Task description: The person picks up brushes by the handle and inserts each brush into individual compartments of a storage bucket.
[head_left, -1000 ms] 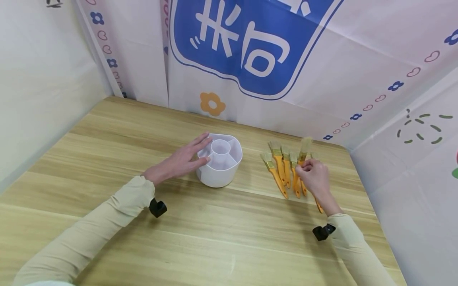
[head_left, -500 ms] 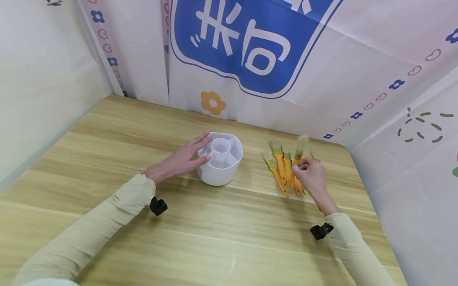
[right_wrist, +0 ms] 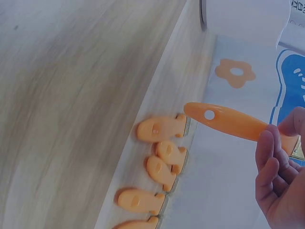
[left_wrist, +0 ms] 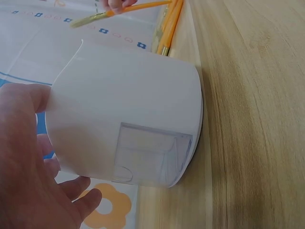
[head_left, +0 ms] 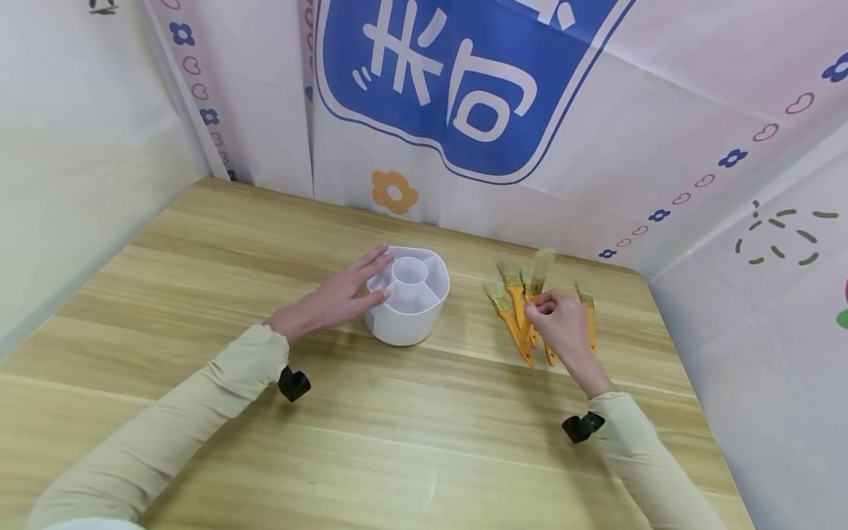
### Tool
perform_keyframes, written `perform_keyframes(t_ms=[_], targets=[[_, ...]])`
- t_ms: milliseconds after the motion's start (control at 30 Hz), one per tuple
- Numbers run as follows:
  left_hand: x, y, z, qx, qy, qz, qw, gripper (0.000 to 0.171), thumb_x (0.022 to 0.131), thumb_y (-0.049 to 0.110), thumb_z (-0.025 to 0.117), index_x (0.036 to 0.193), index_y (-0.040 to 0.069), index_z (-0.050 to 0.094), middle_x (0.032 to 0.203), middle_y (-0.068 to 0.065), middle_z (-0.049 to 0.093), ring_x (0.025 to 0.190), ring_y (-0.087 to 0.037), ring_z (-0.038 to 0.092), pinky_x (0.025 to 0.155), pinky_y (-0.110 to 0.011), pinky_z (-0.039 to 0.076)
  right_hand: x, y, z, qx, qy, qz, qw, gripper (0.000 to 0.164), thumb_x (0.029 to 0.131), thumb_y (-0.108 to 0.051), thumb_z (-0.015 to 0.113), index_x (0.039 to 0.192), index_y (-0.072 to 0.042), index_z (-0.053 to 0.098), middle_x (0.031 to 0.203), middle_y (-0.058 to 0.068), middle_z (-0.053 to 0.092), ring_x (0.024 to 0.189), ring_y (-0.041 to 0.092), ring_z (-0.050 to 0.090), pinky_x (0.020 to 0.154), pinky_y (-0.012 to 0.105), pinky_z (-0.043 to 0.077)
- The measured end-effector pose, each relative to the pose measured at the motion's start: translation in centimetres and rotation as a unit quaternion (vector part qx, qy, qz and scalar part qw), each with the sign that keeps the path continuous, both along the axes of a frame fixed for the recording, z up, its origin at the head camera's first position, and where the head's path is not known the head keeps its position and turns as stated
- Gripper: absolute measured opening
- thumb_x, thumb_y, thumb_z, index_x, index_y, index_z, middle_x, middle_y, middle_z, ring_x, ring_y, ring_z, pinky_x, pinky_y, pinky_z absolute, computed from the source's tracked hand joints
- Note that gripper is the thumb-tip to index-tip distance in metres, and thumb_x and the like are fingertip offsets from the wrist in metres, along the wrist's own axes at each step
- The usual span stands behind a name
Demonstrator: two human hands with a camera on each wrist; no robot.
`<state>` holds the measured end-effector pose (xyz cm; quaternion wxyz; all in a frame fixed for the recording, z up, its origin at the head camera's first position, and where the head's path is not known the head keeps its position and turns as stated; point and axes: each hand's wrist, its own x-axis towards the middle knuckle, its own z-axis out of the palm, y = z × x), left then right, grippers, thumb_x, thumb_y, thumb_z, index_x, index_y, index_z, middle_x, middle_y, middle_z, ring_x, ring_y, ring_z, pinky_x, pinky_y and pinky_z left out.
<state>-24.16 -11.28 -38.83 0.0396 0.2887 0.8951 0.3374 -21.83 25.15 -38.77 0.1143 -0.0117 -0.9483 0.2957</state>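
My left hand (head_left: 336,297) rests at the left rim of a white divided holder (head_left: 401,325), its fingers straight and spread. The holder stands upright on the wooden table, with a round cup in the middle and compartments around it. In the left wrist view a clear window (left_wrist: 152,155) shows low in its wall. My right hand (head_left: 568,327) pinches a paintbrush (right_wrist: 228,120) by its orange handle near the ferrule, bristles pointing up and away. That brush is raised over several similar paintbrushes (head_left: 515,335) lying close together, partly hidden by the hand.
One more paintbrush (head_left: 588,313) lies to the right of the right hand. Behind the table (head_left: 397,434) hangs a printed white cloth (head_left: 563,213) with a blue sign, and pale walls close off both sides.
My right hand has carried the pinched paintbrush leftward, towards the holder, uncovering the paintbrush on the right. The left hand and the holder have stayed in place.
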Motion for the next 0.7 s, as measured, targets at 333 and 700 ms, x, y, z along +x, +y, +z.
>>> perform_keyframes(t_ms=[333, 700], targets=[[0.0, 0.0, -0.1, 0.000, 0.003, 0.001, 1.0000, 0.065, 0.096, 0.037, 0.046, 0.151, 0.018, 0.017, 0.160, -0.002, 0.002, 0.144, -0.037, 0.016, 0.109, -0.064, 0.024, -0.1, -1.2, -0.2, -0.013, 0.023, 0.012, 1.000, 0.018, 0.082, -0.020, 0.063, 0.083, -0.001, 0.065, 0.071, 0.013, 0.069, 0.057, 0.012, 0.058, 0.055, 0.020, 0.046], [0.1, 0.0, -0.2, 0.001, 0.010, 0.007, 0.9999, 0.064, 0.095, 0.035, 0.045, 0.150, 0.017, 0.018, 0.160, -0.003, 0.003, 0.144, -0.037, 0.016, 0.109, -0.065, 0.023, -0.2, -2.4, -0.1, -0.018, 0.009, 0.022, 1.000, 0.017, 0.082, -0.019, 0.062, 0.084, -0.003, 0.064, 0.072, 0.012, 0.068, 0.059, 0.014, 0.056, 0.057, 0.022, 0.045]])
